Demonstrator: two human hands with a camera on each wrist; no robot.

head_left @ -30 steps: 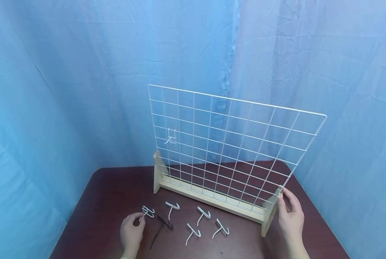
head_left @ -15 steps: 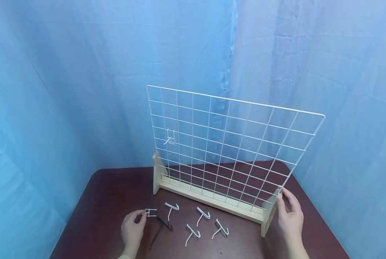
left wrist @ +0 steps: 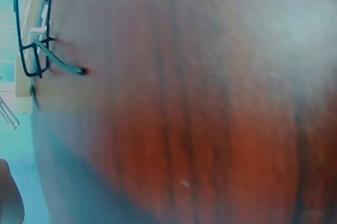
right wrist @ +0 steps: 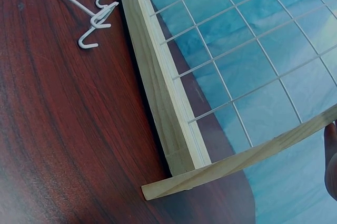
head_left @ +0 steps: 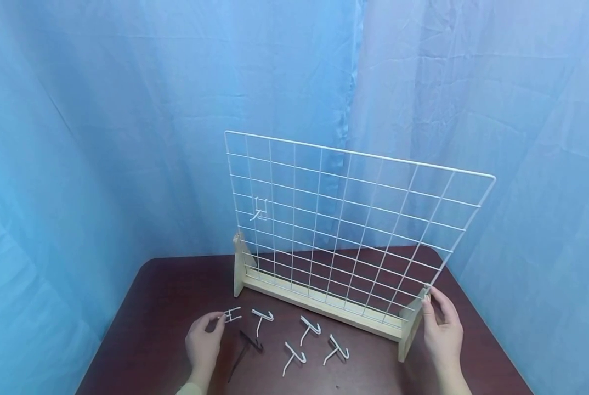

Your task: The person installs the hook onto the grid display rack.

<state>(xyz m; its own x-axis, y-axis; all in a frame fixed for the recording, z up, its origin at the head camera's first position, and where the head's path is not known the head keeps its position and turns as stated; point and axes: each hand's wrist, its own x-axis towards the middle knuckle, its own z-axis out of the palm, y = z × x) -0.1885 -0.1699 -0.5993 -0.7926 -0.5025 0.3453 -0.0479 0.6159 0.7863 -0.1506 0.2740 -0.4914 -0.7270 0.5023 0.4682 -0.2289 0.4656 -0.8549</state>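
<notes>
My left hand point(head_left: 204, 340) pinches a white wire hook point(head_left: 232, 314) between thumb and fingertips, its two prongs pointing right, over the table's left part. A fingertip point(left wrist: 9, 195) shows at the left edge of the left wrist view. At the right end of a white wire grid panel point(head_left: 351, 151), my right hand point(head_left: 443, 326) grips the wooden side upright point(head_left: 413, 323) of its stand. One white hook point(head_left: 260, 213) hangs on the grid's left part. A black hook point(head_left: 247, 344) lies just right of my left hand.
Several white hooks, such as the nearest one point(head_left: 293, 356), lie in front of the stand's wooden base bar point(head_left: 319, 308). The dark red-brown table point(head_left: 176, 285) has blue curtains point(head_left: 151, 137) behind and at both sides.
The white hook in my left hand has turned, so its prongs now point right and slightly up; the hand has shifted slightly. My right hand stays on the upright.
</notes>
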